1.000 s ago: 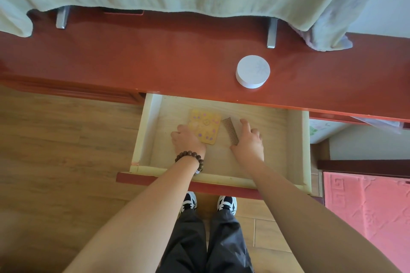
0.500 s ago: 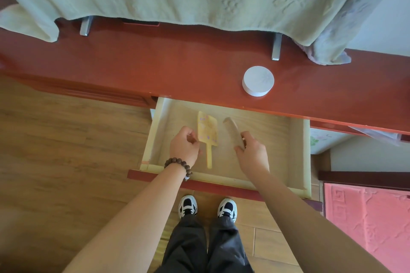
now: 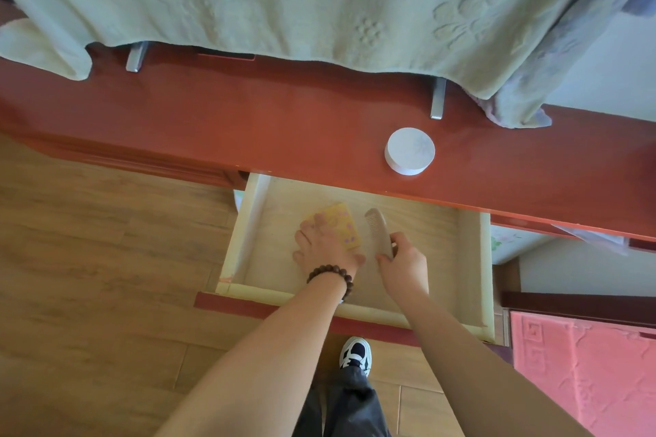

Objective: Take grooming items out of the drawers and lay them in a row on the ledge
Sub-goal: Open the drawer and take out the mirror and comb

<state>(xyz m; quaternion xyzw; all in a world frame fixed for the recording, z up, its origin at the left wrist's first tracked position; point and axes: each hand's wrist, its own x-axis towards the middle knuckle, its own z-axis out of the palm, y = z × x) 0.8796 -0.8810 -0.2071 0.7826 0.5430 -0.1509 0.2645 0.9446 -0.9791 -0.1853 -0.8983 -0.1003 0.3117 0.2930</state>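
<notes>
An open pale wooden drawer (image 3: 468, 259) juts out under the red ledge (image 3: 248, 124). Inside it my left hand (image 3: 323, 246) grips a flat yellow item with purple flowers (image 3: 342, 223), fingers over its near part. To its right my right hand (image 3: 403, 262) pinches the lower end of a brown comb (image 3: 378, 229), which is lifted and points away from me. A round white lidded jar (image 3: 410, 151) stands on the ledge above the drawer's right half.
A pale green towel (image 3: 319, 0) hangs over the back of the ledge, covering two metal brackets (image 3: 437, 99) partly. Wooden floor lies to the left. A pink mat (image 3: 582, 372) lies at the lower right. My shoe shows below the drawer front (image 3: 269, 307).
The yellow item, tilted on edge half a second ago, now shows its flat face under my left hand. My right hand has raised the comb a little. The view has shifted down and right.
</notes>
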